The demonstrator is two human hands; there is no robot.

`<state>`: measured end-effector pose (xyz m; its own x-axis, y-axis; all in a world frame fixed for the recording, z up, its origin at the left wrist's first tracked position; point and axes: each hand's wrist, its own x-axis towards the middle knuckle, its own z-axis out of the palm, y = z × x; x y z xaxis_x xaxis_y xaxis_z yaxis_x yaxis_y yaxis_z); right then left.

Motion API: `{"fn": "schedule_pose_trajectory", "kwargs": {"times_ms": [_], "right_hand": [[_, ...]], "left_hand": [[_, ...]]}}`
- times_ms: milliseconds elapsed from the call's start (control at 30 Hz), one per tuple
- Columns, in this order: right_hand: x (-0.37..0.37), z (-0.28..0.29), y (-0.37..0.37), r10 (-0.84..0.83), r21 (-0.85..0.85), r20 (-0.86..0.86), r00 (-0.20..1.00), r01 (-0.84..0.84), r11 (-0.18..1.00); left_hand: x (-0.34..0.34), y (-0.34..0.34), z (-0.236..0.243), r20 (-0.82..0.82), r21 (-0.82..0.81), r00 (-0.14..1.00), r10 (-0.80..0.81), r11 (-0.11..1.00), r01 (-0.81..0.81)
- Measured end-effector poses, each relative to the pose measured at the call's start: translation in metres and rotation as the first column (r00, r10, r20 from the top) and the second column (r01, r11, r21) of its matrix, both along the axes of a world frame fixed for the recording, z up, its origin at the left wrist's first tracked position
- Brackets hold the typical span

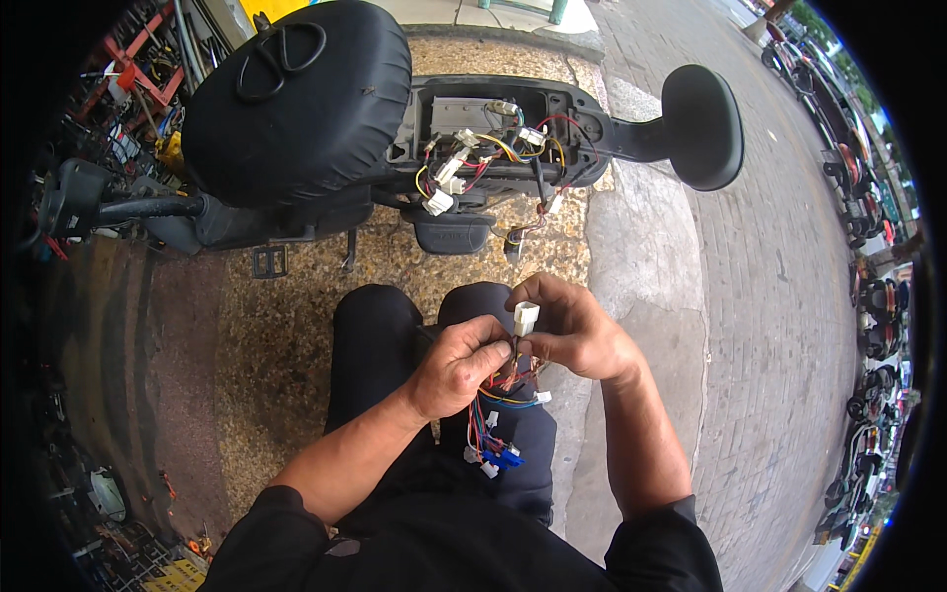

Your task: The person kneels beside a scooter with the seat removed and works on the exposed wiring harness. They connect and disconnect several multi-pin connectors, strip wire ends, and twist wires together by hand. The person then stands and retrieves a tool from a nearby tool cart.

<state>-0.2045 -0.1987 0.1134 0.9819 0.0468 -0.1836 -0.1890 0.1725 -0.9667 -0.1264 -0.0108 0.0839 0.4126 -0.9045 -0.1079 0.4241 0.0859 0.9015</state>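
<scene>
Over my knees, my left hand (460, 367) pinches wires just below a white plug connector (526, 317). My right hand (580, 331) has its thumb and fingers closed around that connector, which stands upright with its opening facing up. Coloured wires (508, 379) hang below my fingers, ending in a small white connector (543, 398) and a cluster of blue connectors (503, 458) on my thigh. Ahead of me stands an electric scooter (464, 99) with its seat (296, 99) tipped up. White connectors (452, 170) on loose wires spill from its open compartment.
A black backrest pad (702, 127) juts out at the scooter's right end. A pedal (269, 261) sticks out low on the left. Parts and tools (128, 109) crowd the far left. Parked scooters (873, 326) line the far side of the paved road (769, 296).
</scene>
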Motion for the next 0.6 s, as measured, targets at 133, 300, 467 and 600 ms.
{"fn": "schedule_pose_trajectory", "kwargs": {"times_ms": [133, 300, 467, 600], "right_hand": [[0.001, 0.01, 0.002, 0.042, -0.227, 0.07, 0.997, -0.026, 0.974], [0.005, 0.018, 0.008, 0.004, -0.282, 0.066, 0.998, 0.015, 0.959], [0.007, 0.022, 0.013, 0.025, -0.344, 0.076, 0.997, 0.003, 0.939], [0.003, 0.022, 0.022, -0.026, -0.427, 0.045, 0.999, 0.042, 0.903]], "left_hand": [[-0.001, -0.001, 0.002, -0.033, 0.011, 0.999, 0.016, 1.0, -0.015], [0.005, 0.004, 0.0, 0.014, 0.056, 1.0, 0.023, 0.998, -0.024], [0.005, 0.005, 0.001, 0.025, 0.072, 1.0, 0.017, 0.997, -0.019], [0.007, 0.006, 0.009, -0.045, -0.047, 0.997, 0.065, 0.997, -0.068]]}}
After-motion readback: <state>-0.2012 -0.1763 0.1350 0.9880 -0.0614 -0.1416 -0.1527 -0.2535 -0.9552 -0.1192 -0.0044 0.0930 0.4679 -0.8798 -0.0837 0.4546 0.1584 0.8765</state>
